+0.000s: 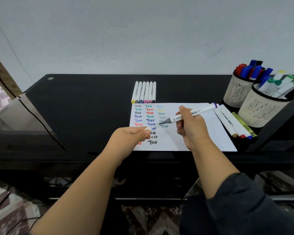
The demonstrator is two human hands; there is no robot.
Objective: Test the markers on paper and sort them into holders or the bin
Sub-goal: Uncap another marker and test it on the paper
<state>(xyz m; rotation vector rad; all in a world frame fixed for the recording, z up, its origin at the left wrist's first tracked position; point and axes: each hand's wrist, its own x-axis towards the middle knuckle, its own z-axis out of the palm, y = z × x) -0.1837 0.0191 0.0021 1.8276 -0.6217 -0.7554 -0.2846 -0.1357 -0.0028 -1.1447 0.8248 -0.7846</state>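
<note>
1. Black table [85,99], glossy top, round metal fitting [50,78] at far-left corner.
2. Pale wall [143,39] behind, a few scuffs.
3. Cardboard box [15,114] left of table, flap open.
4. Patterned floor [10,206] below, w/ dark cable [35,221].

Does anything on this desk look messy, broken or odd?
Nothing is spilled or broken. On the paper, a few "Test" words in the right column look much fainter than the rest. The markers lie in tidy rows.

Two written words on the paper [185,136] are being partly covered by the left hand [128,138]. The nearer holder [260,110] (right side) is being hidden by a dark ledge.
</note>
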